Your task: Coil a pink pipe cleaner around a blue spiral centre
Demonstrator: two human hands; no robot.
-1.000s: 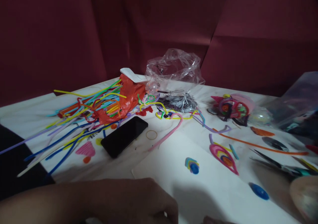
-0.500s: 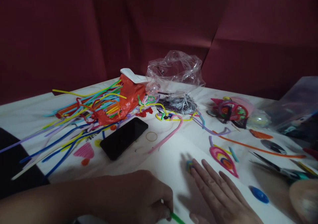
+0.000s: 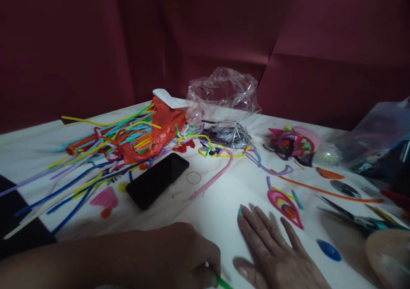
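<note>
My left hand (image 3: 192, 259) is closed at the lower middle. It grips a thin green pipe cleaner (image 3: 224, 283), of which only a short length shows below the fingers. My right hand (image 3: 272, 248) lies flat with fingers spread on a white paper sheet (image 3: 205, 214). Under one fingertip sits a small blue, yellow and green piece (image 3: 241, 213), mostly covered. Just beyond that hand is a pink teardrop shape (image 3: 285, 209) coiled from pipe cleaners, with yellow and orange inside. A blue oval coil (image 3: 330, 250) lies to the hand's right.
On the left, pipe cleaners spill from a red plastic bag (image 3: 166, 124). A black phone (image 3: 158, 180) lies before it, near a rubber band (image 3: 193, 178) and a pink pipe cleaner (image 3: 213, 180). Scissors (image 3: 349, 214) rest at right. A clear bag (image 3: 224, 90) stands behind.
My right hand has slid slightly left, its fingertip now covering more of the small coloured piece, and its thumb shows more. My left hand still holds the green pipe cleaner. The view shifts slightly.
</note>
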